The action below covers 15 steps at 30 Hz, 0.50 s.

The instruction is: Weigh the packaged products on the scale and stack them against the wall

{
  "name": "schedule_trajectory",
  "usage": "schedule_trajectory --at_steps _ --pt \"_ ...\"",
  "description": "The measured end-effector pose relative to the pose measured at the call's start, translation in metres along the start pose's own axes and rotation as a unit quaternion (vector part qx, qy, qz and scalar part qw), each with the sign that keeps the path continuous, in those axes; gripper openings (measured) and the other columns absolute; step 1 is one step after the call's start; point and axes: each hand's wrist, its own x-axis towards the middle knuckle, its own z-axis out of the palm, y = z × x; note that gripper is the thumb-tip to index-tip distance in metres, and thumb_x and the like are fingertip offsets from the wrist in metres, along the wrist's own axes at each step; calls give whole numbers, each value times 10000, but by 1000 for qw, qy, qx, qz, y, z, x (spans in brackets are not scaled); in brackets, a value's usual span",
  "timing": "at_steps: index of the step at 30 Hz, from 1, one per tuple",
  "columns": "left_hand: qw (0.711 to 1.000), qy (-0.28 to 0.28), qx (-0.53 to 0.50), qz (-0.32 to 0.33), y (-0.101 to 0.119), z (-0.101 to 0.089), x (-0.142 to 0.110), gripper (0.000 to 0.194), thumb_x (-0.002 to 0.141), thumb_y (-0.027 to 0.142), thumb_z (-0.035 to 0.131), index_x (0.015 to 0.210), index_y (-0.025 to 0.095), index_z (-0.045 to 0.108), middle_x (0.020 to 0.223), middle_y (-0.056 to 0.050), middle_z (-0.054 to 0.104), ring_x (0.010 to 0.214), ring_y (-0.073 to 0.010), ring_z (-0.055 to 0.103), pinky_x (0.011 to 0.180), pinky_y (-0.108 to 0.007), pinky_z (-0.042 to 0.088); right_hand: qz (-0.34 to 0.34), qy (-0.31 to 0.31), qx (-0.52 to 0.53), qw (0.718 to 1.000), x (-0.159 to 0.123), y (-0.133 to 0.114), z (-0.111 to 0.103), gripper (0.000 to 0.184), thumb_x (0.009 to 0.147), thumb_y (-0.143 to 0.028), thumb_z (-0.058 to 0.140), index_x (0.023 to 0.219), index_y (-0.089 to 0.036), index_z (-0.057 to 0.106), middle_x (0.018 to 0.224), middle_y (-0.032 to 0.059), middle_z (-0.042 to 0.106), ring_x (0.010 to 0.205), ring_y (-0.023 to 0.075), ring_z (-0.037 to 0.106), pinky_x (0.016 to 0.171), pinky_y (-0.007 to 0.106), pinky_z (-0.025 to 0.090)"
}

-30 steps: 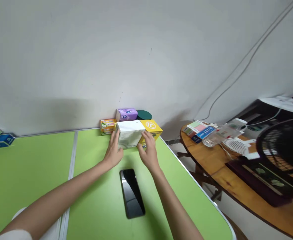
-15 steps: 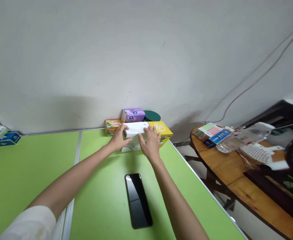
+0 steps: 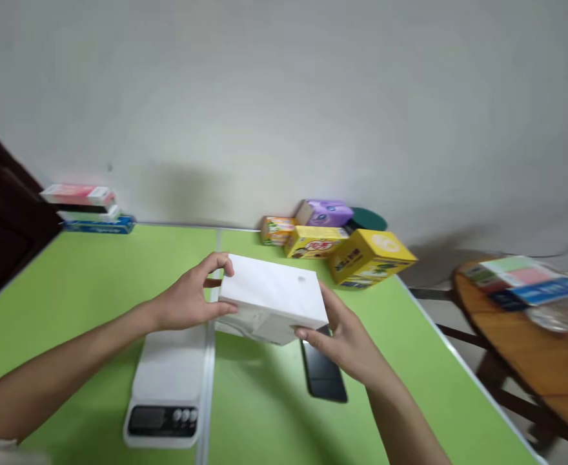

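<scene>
A white box (image 3: 272, 290) hangs above the green table (image 3: 245, 413), held between both hands. My left hand (image 3: 192, 297) grips its left end, thumb at the lower front edge and fingers over the top. At the opposite end my right hand (image 3: 344, 332) is closed round the right side, its thumb on the front. Below and to the left lies a white digital scale (image 3: 168, 381) with a dark display and buttons. A black phone (image 3: 325, 371) rests on the table, partly hidden behind my right hand.
By the wall stand an orange box (image 3: 277, 230), a yellow box (image 3: 315, 241), a purple tissue pack (image 3: 325, 212), a larger yellow carton (image 3: 368, 258) and a dark green round object (image 3: 368, 219). Stacked boxes (image 3: 97, 223) sit back left. A wooden table (image 3: 555, 361) is at right.
Both hands have lifted the white box from beside the yellow carton and brought it nearer. The view has turned left, so the scale now shows, and a yellow box behind is uncovered.
</scene>
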Motion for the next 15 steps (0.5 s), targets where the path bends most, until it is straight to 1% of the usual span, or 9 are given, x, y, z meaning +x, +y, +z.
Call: schedule_trajectory --at_steps 2,4,6,8,10,11,12,14,15 --pt "998 18 18 -52 1 -23 -44 367 646 177 698 907 247 449 1357 -26 430 1160 -213 515 960 -359 455 7 -34 11 999 -10 -12 37 826 701 -417 710 1400 -271 296 1434 102 394 1198 317 483 939 419 458" --pt "994 36 13 -106 -7 -42 -81 377 644 191 711 914 251 454 1417 -39 380 1192 -236 501 969 -379 447 12 -58 13 998 -16 -21 73 833 691 -409 717 1397 -270 297 1438 109 382 1155 311 513 942 432 453" --pt "989 46 -6 -140 -21 -57 -109 372 661 197 706 922 257 447 1455 -47 332 1202 -247 501 956 -390 454 17 -75 10 997 -19 -27 104 821 701 -400 706 1398 -270 293 1437 115 380 1135 304 523 952 445 442" --pt "988 55 -27 -144 -38 -67 -126 370 673 192 698 940 261 451 1466 -53 316 1210 -254 498 958 -402 449 16 -81 0 997 -19 -29 127 805 712 -397 693 1399 -276 291 1436 115 381 1156 308 505 962 457 432" --pt "989 60 -44 -129 -54 -71 -136 419 678 203 702 1021 275 473 1469 -67 317 1229 -264 480 985 -424 423 13 -82 -10 996 -21 -28 139 798 719 -401 684 1401 -283 287 1443 114 373 1205 318 466 977 467 421" --pt "990 58 -49 -121 -60 -72 -139 498 679 215 710 1108 291 469 1471 -81 316 1246 -272 461 1002 -437 403 11 -82 -13 996 -23 -26 142 794 726 -403 677 1404 -288 281 1455 112 357 1239 321 436 988 471 413" --pt "991 54 -50 -111 -65 -72 -142 624 675 230 723 1219 313 429 1477 -96 309 1266 -283 436 1019 -452 382 8 -82 -13 997 -25 -24 143 790 737 -406 669 1409 -295 269 1471 108 331 1275 322 399 1000 473 405" --pt "994 44 -38 -92 -73 -74 -147 935 645 263 762 1404 355 224 1510 -121 242 1312 -309 366 1047 -489 334 1 -79 -6 997 -32 -19 140 786 762 -409 649 1420 -319 228 1507 93 263 1338 314 317 1024 474 386" --pt "995 40 -29 -87 -76 -75 -150 1054 630 280 777 1439 372 109 1528 -121 190 1331 -320 331 1057 -504 311 -1 -75 1 997 -36 -17 137 780 777 -412 635 1424 -333 207 1516 87 241 1358 307 285 1031 476 381"
